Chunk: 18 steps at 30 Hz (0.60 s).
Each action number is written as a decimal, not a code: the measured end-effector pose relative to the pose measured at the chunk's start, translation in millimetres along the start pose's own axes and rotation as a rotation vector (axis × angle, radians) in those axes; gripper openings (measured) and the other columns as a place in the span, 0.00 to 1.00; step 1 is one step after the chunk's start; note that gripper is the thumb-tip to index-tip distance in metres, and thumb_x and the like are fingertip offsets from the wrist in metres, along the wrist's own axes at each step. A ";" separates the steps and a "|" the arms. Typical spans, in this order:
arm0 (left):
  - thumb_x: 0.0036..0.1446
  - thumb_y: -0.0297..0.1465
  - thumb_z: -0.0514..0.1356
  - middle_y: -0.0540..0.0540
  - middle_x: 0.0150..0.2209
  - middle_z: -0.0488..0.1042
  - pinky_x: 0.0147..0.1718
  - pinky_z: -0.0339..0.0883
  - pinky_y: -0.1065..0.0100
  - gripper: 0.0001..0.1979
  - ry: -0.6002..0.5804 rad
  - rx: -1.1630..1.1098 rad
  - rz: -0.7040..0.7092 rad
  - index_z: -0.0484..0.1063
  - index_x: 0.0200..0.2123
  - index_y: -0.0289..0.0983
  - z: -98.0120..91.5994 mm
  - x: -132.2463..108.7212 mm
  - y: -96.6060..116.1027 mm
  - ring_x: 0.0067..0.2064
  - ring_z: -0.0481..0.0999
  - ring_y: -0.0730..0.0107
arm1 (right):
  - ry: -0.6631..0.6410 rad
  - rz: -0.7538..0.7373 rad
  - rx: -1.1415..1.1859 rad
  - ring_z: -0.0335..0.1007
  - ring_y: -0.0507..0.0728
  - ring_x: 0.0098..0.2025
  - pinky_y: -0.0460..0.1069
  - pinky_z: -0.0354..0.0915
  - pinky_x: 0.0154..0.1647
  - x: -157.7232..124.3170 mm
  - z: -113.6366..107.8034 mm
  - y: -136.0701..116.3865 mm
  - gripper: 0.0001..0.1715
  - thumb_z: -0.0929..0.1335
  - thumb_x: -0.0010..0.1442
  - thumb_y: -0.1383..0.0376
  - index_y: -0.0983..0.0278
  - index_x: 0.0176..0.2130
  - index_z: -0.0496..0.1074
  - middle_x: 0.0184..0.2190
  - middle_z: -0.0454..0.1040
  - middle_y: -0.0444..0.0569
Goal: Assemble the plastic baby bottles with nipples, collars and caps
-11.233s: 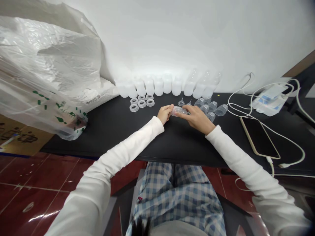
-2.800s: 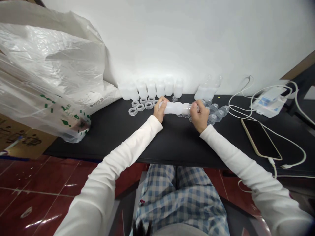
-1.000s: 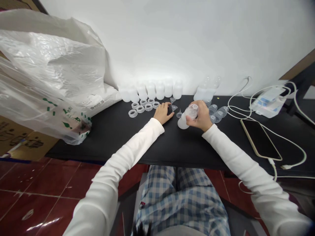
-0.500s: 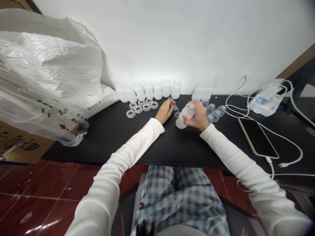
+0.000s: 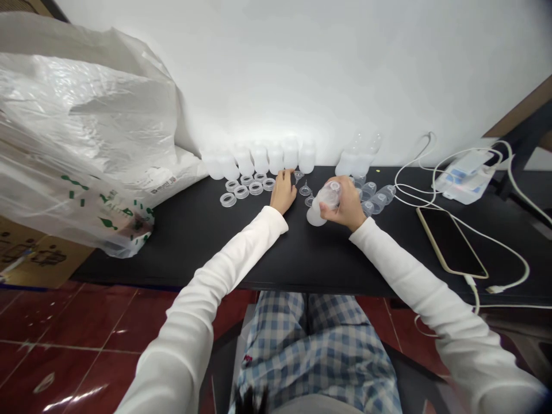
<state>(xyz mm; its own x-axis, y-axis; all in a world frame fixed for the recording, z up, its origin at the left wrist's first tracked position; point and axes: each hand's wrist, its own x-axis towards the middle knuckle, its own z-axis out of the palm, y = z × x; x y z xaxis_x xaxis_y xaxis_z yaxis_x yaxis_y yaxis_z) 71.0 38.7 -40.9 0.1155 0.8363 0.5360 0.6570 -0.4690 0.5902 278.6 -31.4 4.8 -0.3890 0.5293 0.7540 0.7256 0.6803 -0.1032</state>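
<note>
My right hand (image 5: 346, 203) is shut around a translucent plastic baby bottle (image 5: 322, 204), which tilts with its base down to the left and its open neck up to the right. My left hand (image 5: 283, 192) rests on the black table with its fingers together, holding nothing I can see. Its fingertips reach close to a small clear silicone teat (image 5: 298, 176). Two more teats (image 5: 305, 189) stand between my hands. Just left of that hand lie several translucent screw rings (image 5: 255, 188).
Several white bottles (image 5: 263, 160) and clear bottles (image 5: 356, 158) line the wall behind the black table (image 5: 207, 241). Clear hoods (image 5: 375, 196) lie right of my right hand. A large plastic bag (image 5: 86, 115) is at left; a phone (image 5: 451, 241) and white cables are at right.
My left hand has shifted left and back, its fingers now flat rather than pinched. A teat stands near its fingertips. My right hand and the bottle have barely moved.
</note>
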 end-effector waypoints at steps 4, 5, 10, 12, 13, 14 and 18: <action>0.62 0.23 0.55 0.32 0.67 0.65 0.60 0.66 0.49 0.28 -0.113 0.128 -0.009 0.64 0.65 0.37 6.8 9.7 -2.5 0.64 0.70 0.47 | 0.016 -0.027 -0.002 0.70 0.67 0.42 0.63 0.71 0.45 0.4 0.5 0.3 0.26 0.70 0.55 0.54 0.58 0.52 0.68 0.42 0.71 0.55; 0.64 0.24 0.54 0.32 0.66 0.67 0.59 0.67 0.49 0.28 -0.133 0.154 -0.004 0.63 0.67 0.37 8.1 12.5 -2.2 0.63 0.71 0.47 | 0.016 -0.021 -0.002 0.70 0.66 0.42 0.64 0.72 0.45 0.7 0.5 -0.2 0.25 0.70 0.55 0.54 0.59 0.51 0.68 0.41 0.71 0.55; 0.66 0.24 0.53 0.33 0.53 0.76 0.57 0.66 0.52 0.28 -0.155 0.213 0.039 0.64 0.68 0.36 9.9 21.6 -0.9 0.54 0.76 0.51 | 0.015 0.003 -0.003 0.71 0.67 0.41 0.64 0.73 0.44 1.2 0.9 -2.6 0.25 0.69 0.54 0.54 0.61 0.49 0.67 0.40 0.72 0.56; 0.66 0.23 0.51 0.34 0.52 0.75 0.56 0.67 0.55 0.27 -0.164 0.182 0.050 0.65 0.67 0.36 8.5 22.3 -0.7 0.53 0.76 0.53 | 0.028 -0.007 -0.002 0.71 0.67 0.41 0.64 0.73 0.44 1.3 1.6 -2.6 0.26 0.69 0.54 0.54 0.62 0.49 0.66 0.40 0.72 0.56; 0.67 0.23 0.50 0.34 0.52 0.75 0.56 0.67 0.55 0.26 -0.165 0.153 0.053 0.66 0.66 0.36 7.4 22.4 -0.3 0.53 0.76 0.54 | 0.040 -0.014 0.000 0.71 0.66 0.40 0.64 0.73 0.43 1.4 1.8 -2.5 0.26 0.69 0.55 0.53 0.63 0.49 0.66 0.40 0.72 0.57; 0.68 0.23 0.49 0.35 0.51 0.74 0.56 0.67 0.56 0.24 -0.162 0.116 0.057 0.67 0.65 0.36 6.0 22.3 0.3 0.52 0.76 0.55 | 0.054 -0.023 0.002 0.71 0.66 0.40 0.63 0.73 0.43 1.7 1.8 -2.6 0.26 0.68 0.55 0.53 0.63 0.49 0.66 0.40 0.72 0.57; 0.70 0.27 0.49 0.37 0.50 0.75 0.57 0.67 0.58 0.18 -0.117 -0.054 0.113 0.73 0.56 0.36 -0.1 22.2 4.9 0.53 0.76 0.58 | 0.128 -0.097 0.022 0.69 0.63 0.37 0.61 0.72 0.38 3.6 0.3 -3.7 0.24 0.65 0.60 0.52 0.63 0.49 0.65 0.38 0.72 0.57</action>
<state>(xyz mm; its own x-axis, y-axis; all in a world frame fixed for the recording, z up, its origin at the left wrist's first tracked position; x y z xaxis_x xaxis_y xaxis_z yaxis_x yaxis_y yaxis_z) 76.7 54.9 -26.1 0.2749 0.8031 0.5287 0.5938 -0.5743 0.5635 274.4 -31.9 7.7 -0.3802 0.3930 0.8372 0.6748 0.7369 -0.0395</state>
